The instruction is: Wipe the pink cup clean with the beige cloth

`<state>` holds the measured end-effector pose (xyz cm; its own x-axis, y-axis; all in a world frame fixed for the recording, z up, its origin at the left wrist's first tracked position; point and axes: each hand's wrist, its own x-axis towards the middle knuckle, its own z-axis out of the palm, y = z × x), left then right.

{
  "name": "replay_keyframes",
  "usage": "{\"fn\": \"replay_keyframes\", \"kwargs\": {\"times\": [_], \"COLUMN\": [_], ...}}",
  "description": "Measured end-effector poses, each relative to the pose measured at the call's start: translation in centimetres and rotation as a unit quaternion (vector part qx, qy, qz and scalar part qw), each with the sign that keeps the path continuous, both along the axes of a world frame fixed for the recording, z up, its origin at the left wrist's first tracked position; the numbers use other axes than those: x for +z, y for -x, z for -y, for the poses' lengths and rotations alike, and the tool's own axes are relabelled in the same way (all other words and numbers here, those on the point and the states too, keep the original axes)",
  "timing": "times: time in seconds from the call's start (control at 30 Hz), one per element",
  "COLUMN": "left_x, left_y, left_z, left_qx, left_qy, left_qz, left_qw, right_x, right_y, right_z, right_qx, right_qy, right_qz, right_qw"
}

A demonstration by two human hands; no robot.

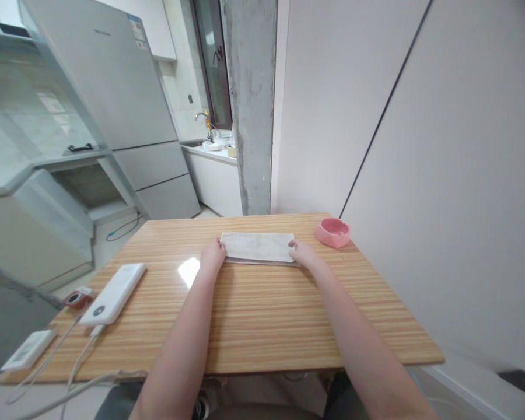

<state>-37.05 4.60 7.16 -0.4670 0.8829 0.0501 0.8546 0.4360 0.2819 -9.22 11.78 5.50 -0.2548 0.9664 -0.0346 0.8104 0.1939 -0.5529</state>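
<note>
White folded cloth (256, 247) lies flat near the far edge of the striped wooden desk (254, 315). The left hand (213, 255) grips its left end with curled fingers, and the right hand (303, 252) pinches its right end. A pink dish (333, 232) sits just beside the right hand, at the wall. A white power bank (114, 293) with a cable lies well apart at the desk's left side.
</note>
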Motion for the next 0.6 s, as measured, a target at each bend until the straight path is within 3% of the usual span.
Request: {"fn": "replay_keyframes", "kwargs": {"times": [0.13, 0.33, 0.47, 0.6], "left_x": [0.0, 0.6, 0.4, -0.2], "left_y": [-0.1, -0.3, -0.6, -0.5], "left_z": [0.3, 0.9, 0.7, 0.2], "left_qx": [-0.009, 0.038, -0.015, -0.039], "left_qy": [0.012, 0.060, 0.088, -0.021], "left_qz": [-0.022, -0.022, -0.012, 0.032], "left_qw": [1.000, 0.997, 0.996, 0.999], "right_x": [0.3, 0.7, -0.1, -0.6], "right_y": [-0.1, 0.4, 1.1, 1.4], "right_z": [0.4, 1.2, 1.5, 1.6], "right_qx": [-0.001, 0.013, 0.038, 0.028], "right_qy": [-0.008, -0.117, -0.048, -0.013], "right_qz": [0.026, 0.062, 0.122, 0.145], "right_qw": [1.000, 0.991, 0.991, 0.989]}}
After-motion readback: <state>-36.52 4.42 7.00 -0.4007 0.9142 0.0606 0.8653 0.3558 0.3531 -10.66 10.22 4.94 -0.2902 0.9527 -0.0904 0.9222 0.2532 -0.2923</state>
